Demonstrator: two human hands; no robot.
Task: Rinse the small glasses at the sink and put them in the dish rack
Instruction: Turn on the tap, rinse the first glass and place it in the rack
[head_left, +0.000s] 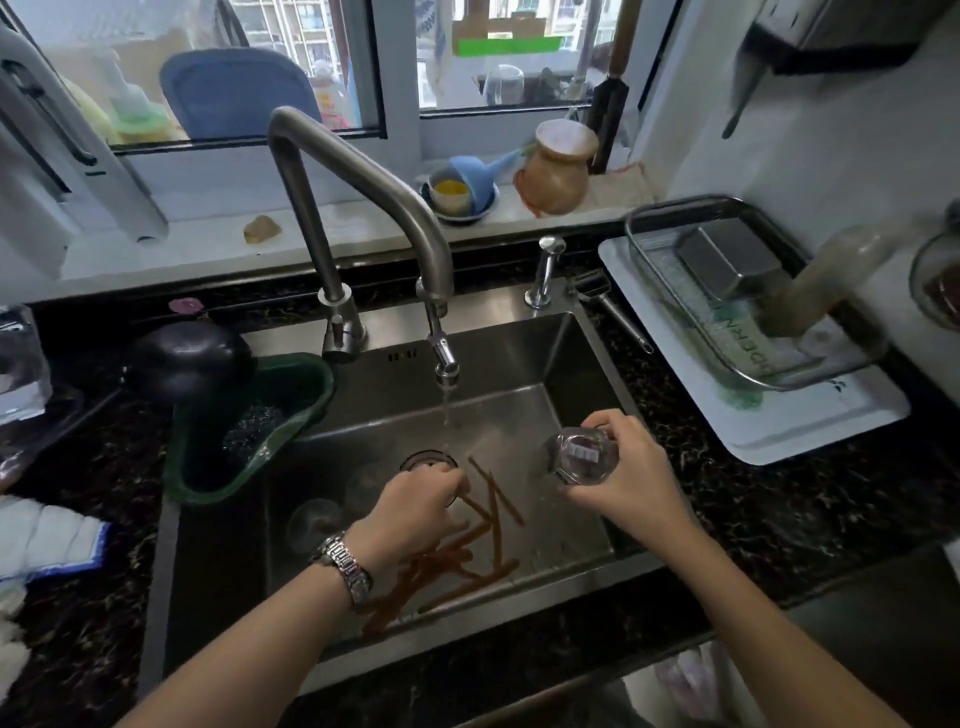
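Water is running in a thin stream from the faucet (363, 208) into the steel sink (571, 358); the left hand (415, 506), a metal watch (344, 567) on its wrist, is reaching down into the basin, its grip closing over the rim of a small glass (423, 460) standing just under the stream; the right hand (631, 473) is holding a second glass (579, 454) tipped on its side above the basin's right part, grip pinching it round the body, a barcode sticker showing on its base; two more glasses (314, 519) are sitting on the sink floor left of the left hand, faint and hard to make out; brown chopsticks (467, 551) are lying scattered over the basin floor; the dish rack (670, 218) is resting on a white tray (810, 436) on the dark worktop (753, 499), right of the sink, well apart from both hands.
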